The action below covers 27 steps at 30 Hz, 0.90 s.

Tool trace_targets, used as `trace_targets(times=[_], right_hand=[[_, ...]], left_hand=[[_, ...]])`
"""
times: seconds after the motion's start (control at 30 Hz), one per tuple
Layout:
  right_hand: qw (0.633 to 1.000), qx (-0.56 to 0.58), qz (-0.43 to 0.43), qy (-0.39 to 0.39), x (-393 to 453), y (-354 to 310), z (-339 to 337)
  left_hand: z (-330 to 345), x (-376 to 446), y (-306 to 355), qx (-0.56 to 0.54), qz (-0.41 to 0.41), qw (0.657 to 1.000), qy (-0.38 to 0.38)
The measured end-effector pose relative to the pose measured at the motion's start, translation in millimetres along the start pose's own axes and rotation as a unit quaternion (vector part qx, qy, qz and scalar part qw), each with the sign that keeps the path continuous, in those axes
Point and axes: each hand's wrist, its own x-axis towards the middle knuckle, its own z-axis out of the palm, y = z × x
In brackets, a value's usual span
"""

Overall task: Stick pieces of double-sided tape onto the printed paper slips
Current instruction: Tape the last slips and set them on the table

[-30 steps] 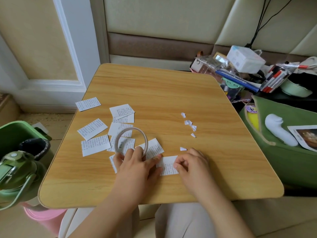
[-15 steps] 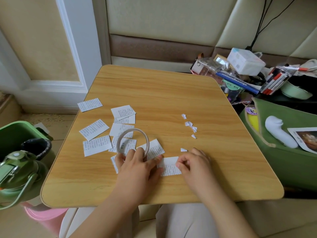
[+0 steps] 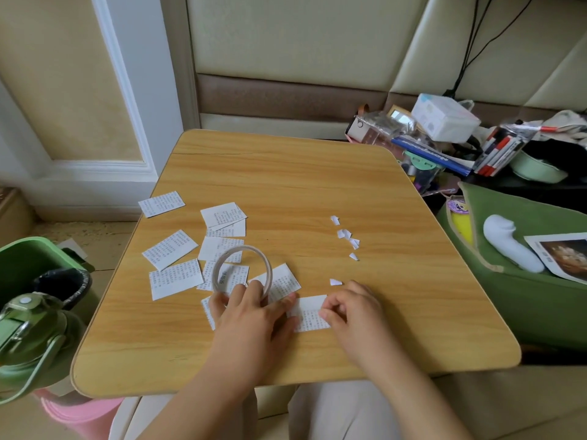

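A thin roll of double-sided tape (image 3: 243, 268) stands on edge near the table's front, and my left hand (image 3: 254, 315) grips its lower rim. A printed paper slip (image 3: 309, 312) lies flat between my hands. My right hand (image 3: 352, 309) has its curled fingertips on the slip's right edge, where it seems to pinch a bit of tape or backing. Several more printed slips (image 3: 173, 249) lie scattered to the left, some overlapping under the roll. Small white backing scraps (image 3: 346, 235) dot the table to the right.
The small wooden table (image 3: 286, 182) has rounded corners. A green bin (image 3: 28, 265) and a green bottle (image 3: 28, 338) stand on the floor at the left. At the right are a green bag (image 3: 533, 300) and a cluttered pile of pens and boxes (image 3: 444, 138).
Both hands stay almost where they were on the roll and the slip. The view has shifted slightly.
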Motion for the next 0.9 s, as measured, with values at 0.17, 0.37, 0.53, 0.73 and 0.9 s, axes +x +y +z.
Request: trace_targets(times=[0.17, 0.37, 0.53, 0.73, 0.9], right_hand=[[0.993, -0.094, -0.058, -0.032, 7.1, -15.5, -2.0], [0.997, -0.063, -0.041, -0.034, 3.5, -19.0, 8.6], [0.996, -0.084, -0.003, -0.03, 0.7, -0.5, -10.7], [0.995, -0.073, -0.063, -0.034, 5.0, -25.8, 10.9], [0.998, -0.063, -0.011, -0.026, 0.7, -10.3, 1.3]], left_hand=[[-2.1, 0.8, 0.8, -0.003, 0.002, 1.0, -0.003], [-2.7, 0.9, 1.0, -0.002, 0.009, 1.0, -0.001], [0.7, 0.0, -0.1, -0.004, 0.009, 1.0, 0.013], [-0.4, 0.0, -0.1, -0.003, 0.009, 1.0, 0.002], [-0.8, 0.4, 1.0, 0.0, 0.012, 1.0, 0.003]])
